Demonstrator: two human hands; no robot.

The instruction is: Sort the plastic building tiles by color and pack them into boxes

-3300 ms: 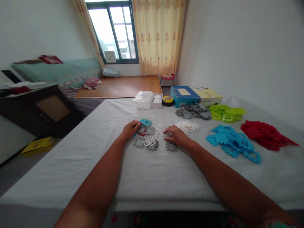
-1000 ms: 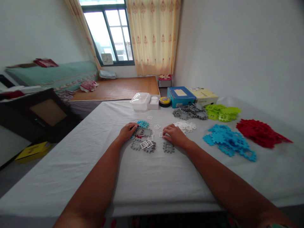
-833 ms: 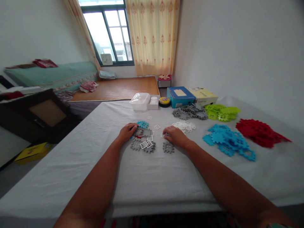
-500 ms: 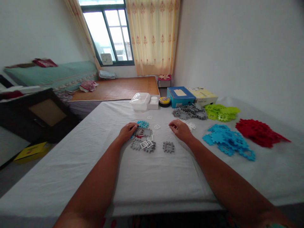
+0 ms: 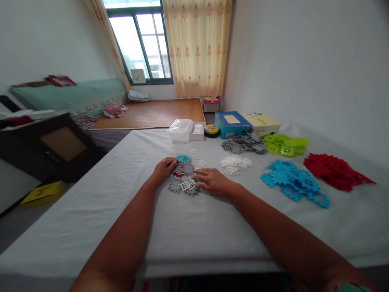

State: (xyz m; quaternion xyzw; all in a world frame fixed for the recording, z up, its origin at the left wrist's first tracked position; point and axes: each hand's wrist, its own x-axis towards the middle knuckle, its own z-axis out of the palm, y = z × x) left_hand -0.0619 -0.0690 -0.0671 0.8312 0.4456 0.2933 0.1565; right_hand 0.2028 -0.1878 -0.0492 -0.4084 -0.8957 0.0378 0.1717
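My left hand (image 5: 165, 168) rests at the left edge of a small mixed pile, its fingers bent and pressed together. What they hold, if anything, is hidden. My right hand (image 5: 212, 181) lies flat with fingers stretched out, their tips at the pile's right side. The pile has a blue toothed plastic piece (image 5: 183, 159) at the back and grey toothed building pieces (image 5: 175, 185) in front. Small white square grids (image 5: 185, 185) lie on top, with a bit of red among them. Two loose white grids (image 5: 202, 162) lie just behind the hands.
To the right are heaps of white grids (image 5: 235, 163), grey pieces (image 5: 243, 143), green pieces (image 5: 285, 144), blue pieces (image 5: 291, 180) and red pieces (image 5: 334, 170). Along the back stand a clear plastic box (image 5: 180, 129), a round tin (image 5: 212, 130), a blue box (image 5: 232, 124) and a yellow box (image 5: 261, 123).
My right hand has moved left and nearer from beside the white grids to the mixed pile, its fingers now stretched out. The separate grey piece is out of sight. My left hand stays.
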